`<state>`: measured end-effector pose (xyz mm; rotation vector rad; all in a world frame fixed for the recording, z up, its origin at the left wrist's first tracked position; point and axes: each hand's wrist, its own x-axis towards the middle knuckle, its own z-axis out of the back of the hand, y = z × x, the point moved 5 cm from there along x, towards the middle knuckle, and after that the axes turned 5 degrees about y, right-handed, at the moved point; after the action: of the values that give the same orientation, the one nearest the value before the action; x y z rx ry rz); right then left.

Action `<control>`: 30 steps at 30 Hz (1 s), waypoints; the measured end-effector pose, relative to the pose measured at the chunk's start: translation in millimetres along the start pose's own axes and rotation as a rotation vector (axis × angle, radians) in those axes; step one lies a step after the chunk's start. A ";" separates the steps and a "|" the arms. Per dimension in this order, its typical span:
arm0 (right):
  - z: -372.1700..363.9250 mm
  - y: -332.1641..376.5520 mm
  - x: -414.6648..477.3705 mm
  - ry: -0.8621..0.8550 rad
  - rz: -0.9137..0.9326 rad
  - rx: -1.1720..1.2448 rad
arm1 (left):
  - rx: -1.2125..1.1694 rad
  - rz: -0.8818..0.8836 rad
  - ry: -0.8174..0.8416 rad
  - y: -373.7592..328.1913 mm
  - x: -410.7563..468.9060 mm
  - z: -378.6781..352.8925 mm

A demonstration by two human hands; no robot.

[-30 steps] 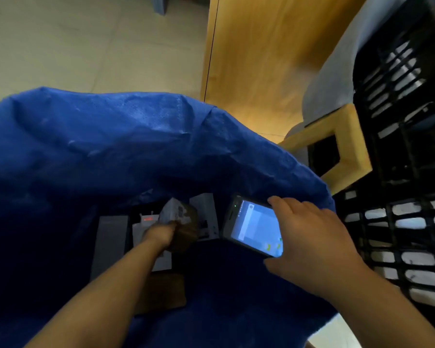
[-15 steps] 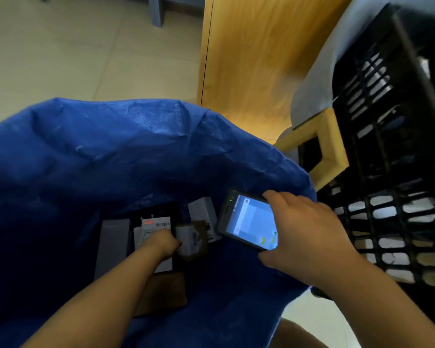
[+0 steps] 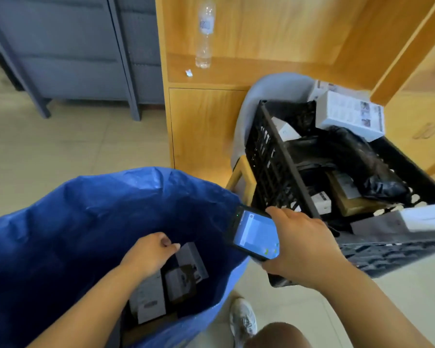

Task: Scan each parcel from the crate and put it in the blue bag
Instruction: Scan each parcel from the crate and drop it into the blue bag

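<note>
The blue bag (image 3: 60, 234) stands open at lower left, with several parcels lying in its bottom, among them a white box (image 3: 150, 295) and a small brown-and-white box (image 3: 180, 282). My left hand (image 3: 148, 254) hovers inside the bag's mouth above them, fingers loosely curled and holding nothing. My right hand (image 3: 301, 244) grips the handheld scanner (image 3: 256, 234), screen lit and facing up, between the bag and the crate. The black crate (image 3: 284, 156) at right holds a large white box (image 3: 347, 114), black plastic-wrapped parcels (image 3: 349, 156) and smaller boxes.
The crate rests on a grey seat (image 3: 261, 89) with a wooden frame, against a wooden cabinet (image 3: 204, 126). A plastic water bottle (image 3: 205, 33) stands on the cabinet shelf. Grey metal cabinets (image 3: 73, 46) stand at back left. My white shoe (image 3: 242, 320) is on the tiled floor.
My left hand has let go of the small box deep in the bag and risen towards the bag's mouth. The view has lifted and turned towards the crate; the scanner stays in my right hand.
</note>
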<state>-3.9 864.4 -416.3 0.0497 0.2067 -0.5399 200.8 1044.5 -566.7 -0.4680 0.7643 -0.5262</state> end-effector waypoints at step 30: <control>28.4 -312.2 -104.0 -0.369 -0.590 0.405 | -0.281 -0.194 0.164 -422.3 12.2 -154.5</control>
<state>-246.6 646.5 -364.7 0.2866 -0.2640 -1.1596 -22.5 678.9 -429.4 -0.7722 0.9624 -0.6465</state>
